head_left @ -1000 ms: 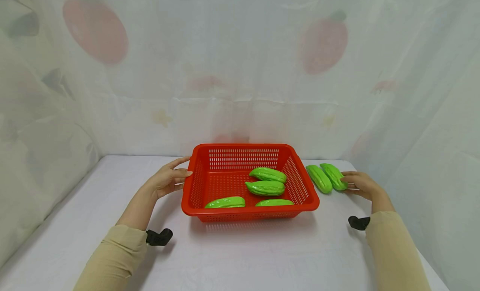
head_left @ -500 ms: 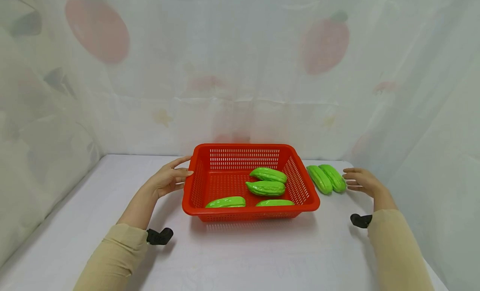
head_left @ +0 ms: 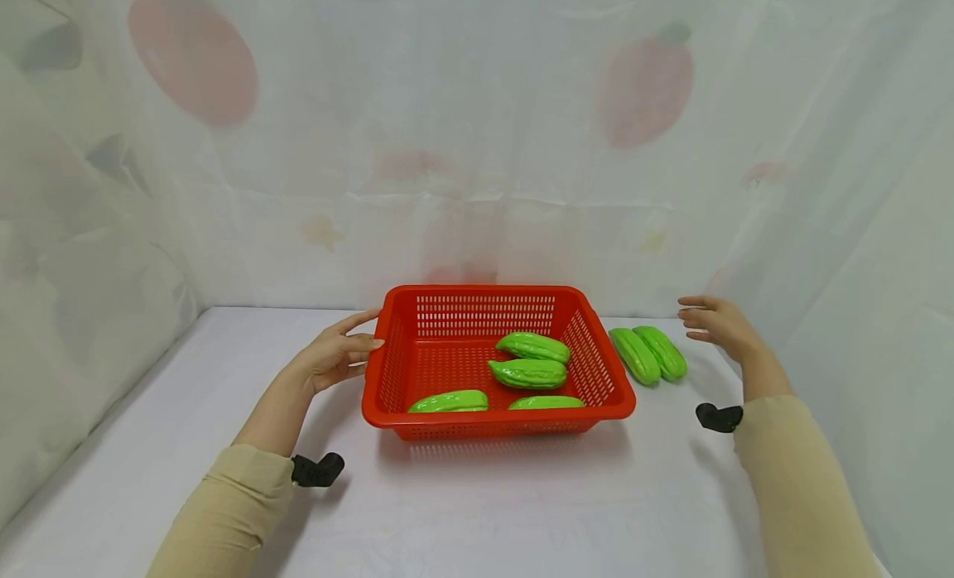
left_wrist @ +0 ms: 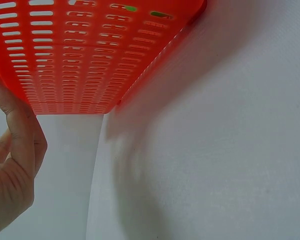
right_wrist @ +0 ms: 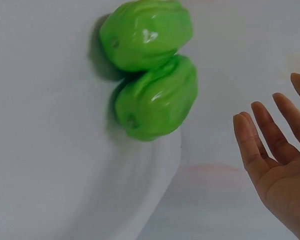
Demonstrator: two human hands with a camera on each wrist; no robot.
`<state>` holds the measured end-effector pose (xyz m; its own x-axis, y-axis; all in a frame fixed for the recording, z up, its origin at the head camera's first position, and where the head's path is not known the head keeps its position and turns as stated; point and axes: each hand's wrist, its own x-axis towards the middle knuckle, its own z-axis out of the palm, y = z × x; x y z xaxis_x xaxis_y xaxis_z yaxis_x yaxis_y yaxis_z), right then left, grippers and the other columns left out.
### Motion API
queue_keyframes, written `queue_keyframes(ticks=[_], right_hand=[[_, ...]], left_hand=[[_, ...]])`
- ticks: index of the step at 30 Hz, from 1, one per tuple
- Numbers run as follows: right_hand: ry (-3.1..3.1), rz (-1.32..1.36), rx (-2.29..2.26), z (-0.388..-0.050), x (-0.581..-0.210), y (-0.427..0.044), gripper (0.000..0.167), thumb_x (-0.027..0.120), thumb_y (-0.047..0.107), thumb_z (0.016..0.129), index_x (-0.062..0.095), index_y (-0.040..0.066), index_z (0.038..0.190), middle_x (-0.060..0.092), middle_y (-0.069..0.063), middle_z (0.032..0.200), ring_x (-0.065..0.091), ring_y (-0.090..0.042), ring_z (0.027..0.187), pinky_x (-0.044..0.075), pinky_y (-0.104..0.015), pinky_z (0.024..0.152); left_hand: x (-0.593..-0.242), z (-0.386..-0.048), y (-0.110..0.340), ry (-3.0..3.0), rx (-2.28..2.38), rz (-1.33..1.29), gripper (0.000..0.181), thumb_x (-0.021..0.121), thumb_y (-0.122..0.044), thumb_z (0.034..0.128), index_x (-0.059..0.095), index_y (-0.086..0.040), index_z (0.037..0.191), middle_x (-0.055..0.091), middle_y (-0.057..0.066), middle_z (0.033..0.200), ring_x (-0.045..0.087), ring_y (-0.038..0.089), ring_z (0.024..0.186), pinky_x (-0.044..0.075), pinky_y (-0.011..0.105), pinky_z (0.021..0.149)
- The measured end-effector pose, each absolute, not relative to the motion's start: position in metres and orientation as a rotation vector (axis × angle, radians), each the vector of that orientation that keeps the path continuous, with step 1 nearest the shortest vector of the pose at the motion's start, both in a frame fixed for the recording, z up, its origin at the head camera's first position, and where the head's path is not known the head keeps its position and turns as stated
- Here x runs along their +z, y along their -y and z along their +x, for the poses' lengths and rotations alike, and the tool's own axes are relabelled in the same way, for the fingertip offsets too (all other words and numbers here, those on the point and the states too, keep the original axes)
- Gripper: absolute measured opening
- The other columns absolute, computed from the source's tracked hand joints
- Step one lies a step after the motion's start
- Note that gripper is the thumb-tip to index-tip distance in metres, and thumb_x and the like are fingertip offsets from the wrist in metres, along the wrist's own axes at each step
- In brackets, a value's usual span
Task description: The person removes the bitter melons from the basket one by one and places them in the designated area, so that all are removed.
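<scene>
A red plastic basket [head_left: 477, 421] with slotted walls stands mid-table, several glossy, ridged green bitter melons [head_left: 527, 374] lying inside. My left hand [head_left: 328, 358] pinches its left rim between thumb and fingers; in the left wrist view that hand [left_wrist: 17, 150] is at the rim beside the slotted wall. Right of the basket, two more bitter melons [head_left: 660, 353] lie side by side on the table. Above and to the right of them my right hand [head_left: 719, 325] is raised, touching nothing. The right wrist view shows this hand [right_wrist: 280, 160] with fingers extended, apart from the melon pair [right_wrist: 157, 97].
A white-covered table [head_left: 477, 512] bears everything. A pale curtain [head_left: 477, 147] with faded fruit prints hangs behind it and along both sides. Each wrist carries a small black camera mount [head_left: 317, 470].
My right hand has let go of the outer bitter melon, which now lies against the other one, and has risen away from it. The left hand and basket have stayed put.
</scene>
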<state>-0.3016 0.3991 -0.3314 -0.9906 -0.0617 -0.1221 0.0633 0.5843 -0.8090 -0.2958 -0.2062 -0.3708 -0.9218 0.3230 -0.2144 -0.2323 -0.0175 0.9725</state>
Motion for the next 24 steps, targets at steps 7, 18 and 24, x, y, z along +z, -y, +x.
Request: queue_keyframes(ticks=[7,18,24], right_hand=[[-2.712,-0.108,-1.378,-0.308,-0.314,-0.38,0.062,0.043,0.032,0.105,0.026,-0.003,0.153,0.029,-0.028,0.157,0.036,-0.04,0.14,0.05,-0.008,0.087],[-2.715,-0.25,-1.407,-0.309,-0.291,-0.344,0.059,0.046,0.032,0.104,0.032,0.001,0.152,0.034,-0.024,0.157,0.039,-0.039,0.141,0.051,-0.01,0.089],[-2.718,-0.367,-1.415,-0.307,-0.283,-0.322,0.055,0.049,0.03,0.103,0.039,0.002,0.148,0.04,-0.023,0.153,0.045,-0.036,0.136,0.052,-0.014,0.091]], left_hand=[[-0.37,-0.295,0.206,-1.888,1.999,0.098,0.075,0.062,-0.011,0.0948,0.022,-0.018,0.157,0.065,-0.008,0.096,0.07,0.007,0.078,0.058,0.026,0.077],[-0.37,-0.295,0.206,-1.88,2.004,0.099,0.075,0.062,-0.011,0.0946,0.021,-0.018,0.157,0.066,-0.008,0.097,0.07,0.007,0.079,0.057,0.026,0.078],[-0.37,-0.294,0.206,-1.893,1.992,0.096,0.075,0.062,-0.012,0.095,0.021,-0.018,0.158,0.065,-0.009,0.099,0.071,0.007,0.08,0.057,0.026,0.079]])
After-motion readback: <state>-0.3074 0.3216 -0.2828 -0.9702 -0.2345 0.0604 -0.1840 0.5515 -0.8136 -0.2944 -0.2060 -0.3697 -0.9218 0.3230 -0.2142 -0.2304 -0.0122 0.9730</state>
